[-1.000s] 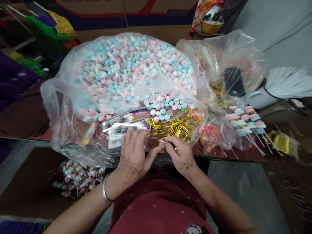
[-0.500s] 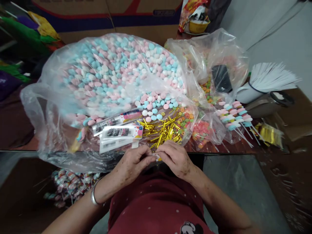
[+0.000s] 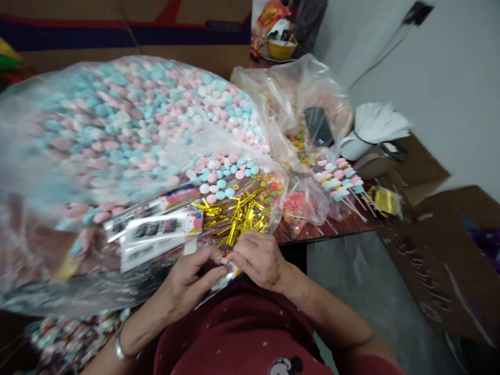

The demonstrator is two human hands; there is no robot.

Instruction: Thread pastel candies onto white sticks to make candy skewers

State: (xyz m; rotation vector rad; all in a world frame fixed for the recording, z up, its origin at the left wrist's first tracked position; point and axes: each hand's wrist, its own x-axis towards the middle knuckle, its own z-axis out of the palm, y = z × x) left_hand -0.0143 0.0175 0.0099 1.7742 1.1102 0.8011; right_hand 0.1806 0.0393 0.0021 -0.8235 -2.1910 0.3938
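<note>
Close to my body at the table's front edge, both hands pinch a small printed plastic bag (image 3: 230, 267). My left hand (image 3: 191, 278) is closed on its left side, and my right hand (image 3: 260, 260) on its right; much of the bag is hidden by fingers. Just beyond lie gold twist ties (image 3: 240, 216) in a loose heap. To the left, flat printed plastic bags (image 3: 160, 232) are stacked. Behind the ties are loose pink, white and blue marshmallows (image 3: 221, 184) and small ring-shaped sweets (image 3: 269, 190).
A huge clear bag of marshmallows (image 3: 136, 114) fills the left and back. Marshmallow skewers (image 3: 341, 179) lie at right, near a cup of white sticks (image 3: 378, 125) and a dark phone-like block (image 3: 318, 126). Finished-looking sweets (image 3: 74, 333) sit below the table at left.
The camera view has swung to the right, so things appear further left. My hands keep their pinch on the small bag, and more of it shows between them.
</note>
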